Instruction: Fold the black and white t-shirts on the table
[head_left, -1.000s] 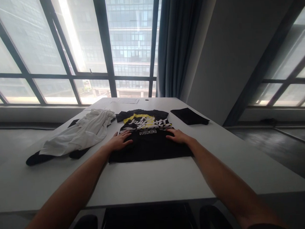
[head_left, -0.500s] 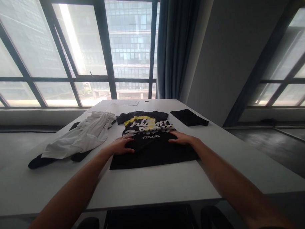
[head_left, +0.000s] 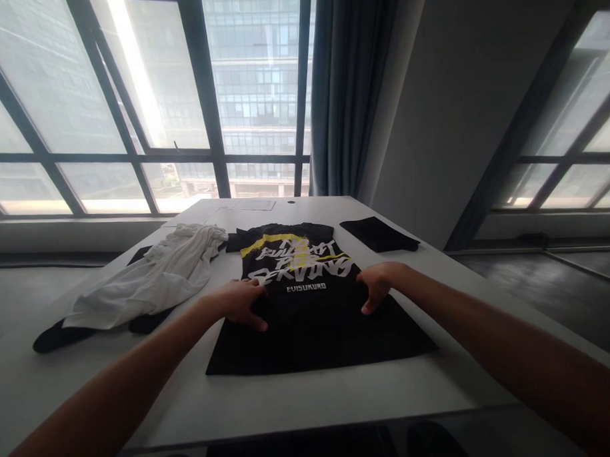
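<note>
A black T-shirt (head_left: 308,332) with a white and yellow print lies spread on the white table, its hem toward me and its sleeves at the far end. At its left side, my left hand (head_left: 243,302) touches the fabric with thumb and fingers apart. My right hand (head_left: 378,282) rests at the opposite side of the shirt, also open, the thumb pointing toward me. The fingertips of the right hand are partly hidden.
On the left of the table (head_left: 291,405) lies a loose white garment (head_left: 151,277) with black pieces under it. A folded black cloth (head_left: 379,234) sits at the far right. Beyond stand windows and a blue-grey curtain (head_left: 348,100). Below the near edge is a dark chair (head_left: 297,449).
The shirt has come nearer to me and its hem looks wider and lower in view. My hands have stayed at its sides and are further apart, the right one having shifted right.
</note>
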Available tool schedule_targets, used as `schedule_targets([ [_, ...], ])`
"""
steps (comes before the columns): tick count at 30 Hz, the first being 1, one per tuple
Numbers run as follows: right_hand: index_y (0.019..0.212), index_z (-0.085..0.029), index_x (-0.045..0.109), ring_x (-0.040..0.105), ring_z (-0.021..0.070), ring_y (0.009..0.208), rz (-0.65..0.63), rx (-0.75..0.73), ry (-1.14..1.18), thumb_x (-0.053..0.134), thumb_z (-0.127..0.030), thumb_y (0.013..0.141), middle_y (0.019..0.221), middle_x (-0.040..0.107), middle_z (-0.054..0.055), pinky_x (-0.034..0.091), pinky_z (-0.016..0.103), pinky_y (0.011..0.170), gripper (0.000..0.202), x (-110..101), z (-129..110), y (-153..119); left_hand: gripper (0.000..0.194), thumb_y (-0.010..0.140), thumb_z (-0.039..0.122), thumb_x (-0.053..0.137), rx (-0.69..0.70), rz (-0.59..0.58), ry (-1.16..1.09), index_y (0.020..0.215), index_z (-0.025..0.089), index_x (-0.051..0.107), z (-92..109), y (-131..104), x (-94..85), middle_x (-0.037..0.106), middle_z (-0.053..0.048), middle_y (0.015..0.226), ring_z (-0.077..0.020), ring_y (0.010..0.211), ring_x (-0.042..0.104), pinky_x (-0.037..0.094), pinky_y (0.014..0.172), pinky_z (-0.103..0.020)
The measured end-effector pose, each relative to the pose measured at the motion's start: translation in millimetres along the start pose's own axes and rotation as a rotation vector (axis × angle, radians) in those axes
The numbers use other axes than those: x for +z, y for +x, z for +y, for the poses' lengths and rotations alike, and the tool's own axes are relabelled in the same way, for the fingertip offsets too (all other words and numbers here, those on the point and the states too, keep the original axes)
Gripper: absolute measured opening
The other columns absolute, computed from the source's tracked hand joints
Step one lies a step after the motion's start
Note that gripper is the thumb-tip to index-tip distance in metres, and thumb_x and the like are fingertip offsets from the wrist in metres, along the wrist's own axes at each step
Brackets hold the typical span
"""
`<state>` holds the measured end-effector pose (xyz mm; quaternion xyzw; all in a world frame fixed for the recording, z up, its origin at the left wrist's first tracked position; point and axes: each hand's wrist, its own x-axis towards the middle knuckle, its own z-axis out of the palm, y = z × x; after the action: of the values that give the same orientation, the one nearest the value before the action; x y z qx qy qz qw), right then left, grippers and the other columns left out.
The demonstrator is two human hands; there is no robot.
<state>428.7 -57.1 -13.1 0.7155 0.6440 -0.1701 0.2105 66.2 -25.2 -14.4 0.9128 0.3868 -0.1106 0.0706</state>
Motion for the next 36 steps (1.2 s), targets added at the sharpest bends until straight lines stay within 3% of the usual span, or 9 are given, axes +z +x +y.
schedule_targets([
  [3,0.116,-0.019,0.07,0.063,0.0356,0.107,0.176,-0.017,0.002,0.077,-0.069,0.056,0.115,0.069,0.013,0.05,0.04,0.089,0.079,-19.2,-0.2,9.1,0.06,0.086,0.067,0.047,-0.035,0.172,-0.041,0.124,0.024,0.061,-7.8,30.7,-4.6,0.065,-0.01,0.124,-0.0296,0.112,0.061,0.045,0.097,-0.039],
  [5,0.124,-0.021,0.065,0.06,0.033,0.114,0.39,-0.084,0.007,0.066,-0.066,0.074,0.123,0.066,0.013,0.047,0.038,0.094,0.067,-25.5,-4.0,24.3,0.056,0.093,0.061,0.039,-0.058,0.299,-0.063,0.129,0.023,0.058,-14.3,56.1,1.3,0.062,-0.01,0.131,-0.0286,0.119,0.058,0.044,0.1,-0.038],
  [7,0.137,-0.022,0.054,0.052,0.0294,0.126,0.506,-0.16,0.034,0.054,-0.061,0.086,0.138,0.056,0.012,0.041,0.036,0.102,0.064,-20.2,-8.7,44.3,0.057,0.095,0.057,0.038,-0.047,0.356,-0.08,0.136,0.021,0.052,-20.4,78.2,13.9,0.054,-0.01,0.141,-0.0277,0.129,0.05,0.039,0.106,-0.038],
  [13,0.153,-0.02,0.029,0.017,0.0242,0.148,0.521,-0.208,0.138,0.027,-0.063,0.095,0.161,0.02,0.006,0.014,0.042,0.12,0.072,30.6,-10.5,83.7,0.074,0.094,0.067,0.028,-0.03,0.296,-0.115,0.151,0.021,0.033,-33.1,100.0,44.7,0.023,-0.006,0.16,-0.0261,0.148,0.015,0.013,0.119,-0.045],
  [21,0.156,-0.02,0.018,0.009,0.0255,0.149,0.437,-0.167,0.144,0.02,-0.07,0.092,0.162,0.01,0.004,0.009,0.048,0.12,0.081,45.8,-6.6,57.2,0.08,0.091,0.074,0.022,-0.007,0.25,-0.138,0.153,0.025,0.029,-23.5,83.2,49.4,0.017,-0.005,0.161,-0.0262,0.149,0.01,0.01,0.119,-0.046],
  [24,0.155,-0.019,0.024,0.015,0.0284,0.148,0.417,-0.178,0.139,0.027,-0.073,0.089,0.162,0.015,0.007,0.015,0.049,0.118,0.085,41.2,-2.7,49.4,0.081,0.088,0.076,0.027,0.005,0.238,-0.124,0.152,0.026,0.032,-16.7,76.5,49.0,0.02,-0.006,0.161,-0.0289,0.148,0.015,0.014,0.118,-0.047],
  [28,0.137,-0.02,0.056,0.047,0.0301,0.13,0.427,-0.285,0.205,0.04,-0.072,0.087,0.145,0.049,0.011,0.038,0.038,0.106,0.074,19.0,9.5,53.6,0.07,0.085,0.074,0.04,0.036,0.341,-0.139,0.137,0.028,0.053,-23.6,79.9,39.0,0.048,-0.006,0.147,-0.03,0.134,0.043,0.035,0.109,-0.042],
  [32,0.115,-0.019,0.071,0.06,0.0245,0.113,0.613,-0.141,0.266,0.042,-0.054,0.094,0.126,0.064,0.011,0.043,0.028,0.094,0.05,-8.2,22.9,85.3,0.055,0.094,0.057,0.037,-0.116,0.537,-0.169,0.133,0.023,0.056,-59.9,108.4,31.6,0.056,-0.008,0.139,-0.0275,0.128,0.05,0.038,0.106,-0.039],
  [36,0.105,-0.019,0.073,0.063,0.0244,0.109,0.62,0.09,0.313,0.042,-0.042,0.095,0.117,0.069,0.013,0.045,0.029,0.089,0.04,-28.3,36.2,132.6,0.051,0.096,0.049,0.036,-0.281,0.555,-0.201,0.132,0.019,0.056,-105.5,150.3,28.0,0.051,-0.011,0.144,-0.0263,0.134,0.045,0.034,0.11,-0.038],
])
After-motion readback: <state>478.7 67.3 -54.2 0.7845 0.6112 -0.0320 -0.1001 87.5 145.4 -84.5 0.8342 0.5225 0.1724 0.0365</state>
